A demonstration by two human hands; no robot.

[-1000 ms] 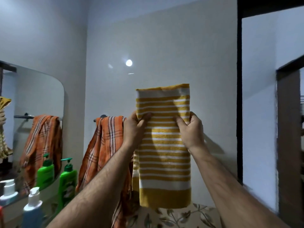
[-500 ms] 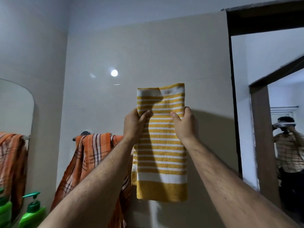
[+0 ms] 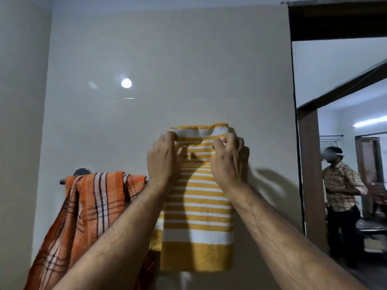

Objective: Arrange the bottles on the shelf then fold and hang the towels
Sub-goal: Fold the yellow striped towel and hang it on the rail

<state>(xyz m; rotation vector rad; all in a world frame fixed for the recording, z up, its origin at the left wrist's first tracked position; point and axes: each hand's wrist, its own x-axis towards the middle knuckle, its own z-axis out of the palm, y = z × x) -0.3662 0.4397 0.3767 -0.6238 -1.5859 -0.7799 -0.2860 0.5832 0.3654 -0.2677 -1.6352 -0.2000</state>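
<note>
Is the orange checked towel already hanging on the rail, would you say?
Yes, the orange checked towel drapes over the rail left of both hands.

Pale glossy tiled wall [image 3: 167, 59] straight ahead, with a round light reflection [image 3: 126, 83] on it – a second wall [image 3: 23, 101] meets it at a corner on the left. Dark wooden door frame [image 3: 335, 19] at right. Beyond it a white-walled room, lit tube light [image 3: 369, 121], another wooden doorway [image 3: 307, 174] – a person in a checked shirt [image 3: 340, 187] standing there.
</note>
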